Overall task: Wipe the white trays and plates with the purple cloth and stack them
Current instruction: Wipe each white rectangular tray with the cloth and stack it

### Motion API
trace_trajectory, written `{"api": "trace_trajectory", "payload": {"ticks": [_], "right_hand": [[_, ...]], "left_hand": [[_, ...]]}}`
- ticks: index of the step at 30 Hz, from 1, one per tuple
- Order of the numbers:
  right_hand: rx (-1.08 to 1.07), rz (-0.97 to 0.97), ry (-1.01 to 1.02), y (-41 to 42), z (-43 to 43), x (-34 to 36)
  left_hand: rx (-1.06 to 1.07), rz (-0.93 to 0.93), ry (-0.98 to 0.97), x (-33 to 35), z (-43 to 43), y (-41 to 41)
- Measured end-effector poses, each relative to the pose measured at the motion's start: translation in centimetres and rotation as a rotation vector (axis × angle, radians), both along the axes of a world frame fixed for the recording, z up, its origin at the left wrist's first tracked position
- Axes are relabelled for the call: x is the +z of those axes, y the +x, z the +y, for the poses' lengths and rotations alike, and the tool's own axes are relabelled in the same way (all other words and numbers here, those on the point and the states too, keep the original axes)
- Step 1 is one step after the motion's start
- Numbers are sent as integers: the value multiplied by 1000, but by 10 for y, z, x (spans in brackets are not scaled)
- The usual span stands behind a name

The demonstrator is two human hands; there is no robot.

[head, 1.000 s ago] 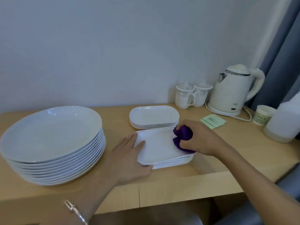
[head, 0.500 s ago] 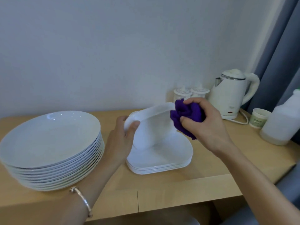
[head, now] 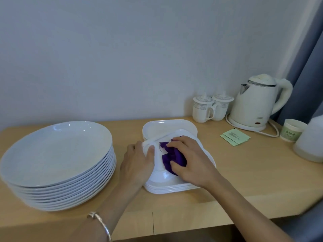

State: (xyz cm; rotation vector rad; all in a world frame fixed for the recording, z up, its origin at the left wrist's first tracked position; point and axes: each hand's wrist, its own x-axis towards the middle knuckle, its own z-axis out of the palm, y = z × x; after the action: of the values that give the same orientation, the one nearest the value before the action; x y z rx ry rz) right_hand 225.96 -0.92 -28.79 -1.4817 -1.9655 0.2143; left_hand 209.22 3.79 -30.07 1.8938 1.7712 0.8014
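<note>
A person wipes a white tray [head: 157, 159] at a wooden table [head: 244, 172], holding it tilted over the near stack of trays [head: 167, 188] so that its hollow faces up toward the cloth. The left hand [head: 138, 161] grips the tray's left rim, thumb hooked over the edge and fingers behind it, apparently to steady the tray against the rubbing. The right hand [head: 190, 161] is curled round a bunched purple cloth [head: 170, 155] and presses it into the tray's inner face, with the cloth showing between the fingers and thumb and touching the tray just beside the left thumb. The tray's low edge seems to rest on the stack beneath, which would take its weight and let it drop straight into place. A far stack of trays [head: 167, 124] sits just behind, against the wall side of the table. A tall stack of plates [head: 57, 151] stands to the left, apart from both hands, within easy reach of the left one. It cannot be told which stacks are already wiped. A kettle [head: 255, 103], two lidded mugs [head: 202, 109] and green sachets [head: 234, 137] lie well to the right, out of the working space. A bracelet [head: 99, 222] shows on the left wrist
</note>
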Motion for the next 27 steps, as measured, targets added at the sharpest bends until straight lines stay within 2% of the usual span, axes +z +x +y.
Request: {"api": "trace_trajectory", "payload": {"ticks": [4,9,13,15,18,20,23,25,27], "right_hand": [[-92,0,90,-15,3,-8],[-67,-35,108,5,12,-8],[-340,120,59,31,26,0],[-263,22,103,11,21,-7],[7,-73,59,-6,10,-6],[-57,-39,70,16,25,2],[-351,219,-9,49,45,8],[-330,124,6,37,39,2],[-128,-33,81,14,22,-5]], "left_hand": [[22,6,-35,-5,-5,10],[-2,70,-63,-6,-2,10],[-39,117,-49,-5,-3,13],[-47,159,-28,-7,-1,13],[-65,203,-5,-12,4,12],[-77,213,-8,-14,5,12],[-98,222,-11,-14,6,13],[-108,226,-13,-15,6,13],[-105,214,-15,-16,6,12]]}}
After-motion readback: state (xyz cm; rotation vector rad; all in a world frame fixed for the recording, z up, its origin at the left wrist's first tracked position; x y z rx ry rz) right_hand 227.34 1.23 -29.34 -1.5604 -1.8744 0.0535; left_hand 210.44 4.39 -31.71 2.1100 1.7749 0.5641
